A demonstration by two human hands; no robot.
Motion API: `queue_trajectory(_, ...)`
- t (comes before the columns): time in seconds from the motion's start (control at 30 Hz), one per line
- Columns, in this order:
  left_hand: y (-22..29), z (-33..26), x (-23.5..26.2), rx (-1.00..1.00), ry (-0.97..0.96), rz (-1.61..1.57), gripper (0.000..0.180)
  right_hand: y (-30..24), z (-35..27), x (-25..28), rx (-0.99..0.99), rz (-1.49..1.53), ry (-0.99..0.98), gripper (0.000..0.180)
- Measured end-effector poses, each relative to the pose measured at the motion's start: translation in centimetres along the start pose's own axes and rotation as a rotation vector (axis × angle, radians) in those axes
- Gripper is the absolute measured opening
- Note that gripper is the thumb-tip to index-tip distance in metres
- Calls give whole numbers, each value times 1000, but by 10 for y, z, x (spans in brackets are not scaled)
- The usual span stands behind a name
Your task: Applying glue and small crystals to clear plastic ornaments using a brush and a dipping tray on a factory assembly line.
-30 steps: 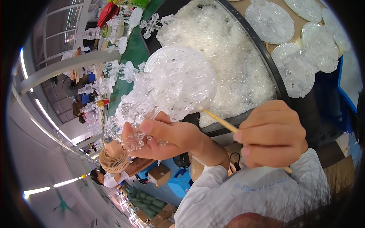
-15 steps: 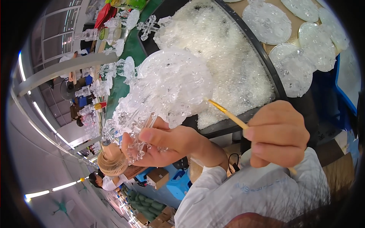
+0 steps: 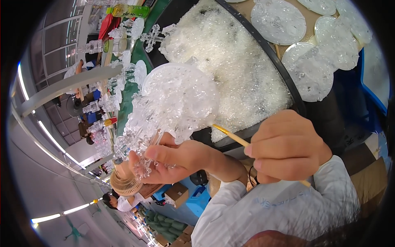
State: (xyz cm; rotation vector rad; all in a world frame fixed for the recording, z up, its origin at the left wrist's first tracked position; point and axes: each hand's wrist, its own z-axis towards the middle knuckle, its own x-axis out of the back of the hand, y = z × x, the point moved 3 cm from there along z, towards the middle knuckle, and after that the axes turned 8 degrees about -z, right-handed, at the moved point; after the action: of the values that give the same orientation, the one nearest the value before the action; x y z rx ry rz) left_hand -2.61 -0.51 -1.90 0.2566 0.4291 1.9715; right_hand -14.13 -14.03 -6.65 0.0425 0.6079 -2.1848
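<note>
Left hand (image 3: pixel 173 158) grips a knobbly clear-plastic cluster (image 3: pixel 177 103) — right hand (image 3: pixel 286 148) a thin wooden stick (image 3: pixel 230 135).

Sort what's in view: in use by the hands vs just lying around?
In use:
- clear crystal-like cluster piece, held by left hand
- thin wooden stick, gripped by right hand

Lying about:
- black tray of clear beads
- round clear discs
- small fan

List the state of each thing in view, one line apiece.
Left hand: gripping the clear bead cluster, held up.
Right hand: closed on a thin stick, tip at the cluster.
Black tray: heaped with clear beads.
Round discs: lying flat.
</note>
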Motion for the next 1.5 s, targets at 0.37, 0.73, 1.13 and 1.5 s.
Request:
queue_trajectory(0.37,-3,0,0,-22,12,-11,42,-2,1,1,27,-20,-146,16)
queue_trajectory(0.73,-2,-1,3,-134,-33,-81,38,-1,3,8,-38,18,5,11)
queue_trajectory(1.13,-2,-5,6,-361,119,-197,37,-1,-4,20,-112,121,122,16)
queue_trajectory(1.5,-9,-13,15,-446,205,-117,39,-2,20,20,-267,49,-163,25)
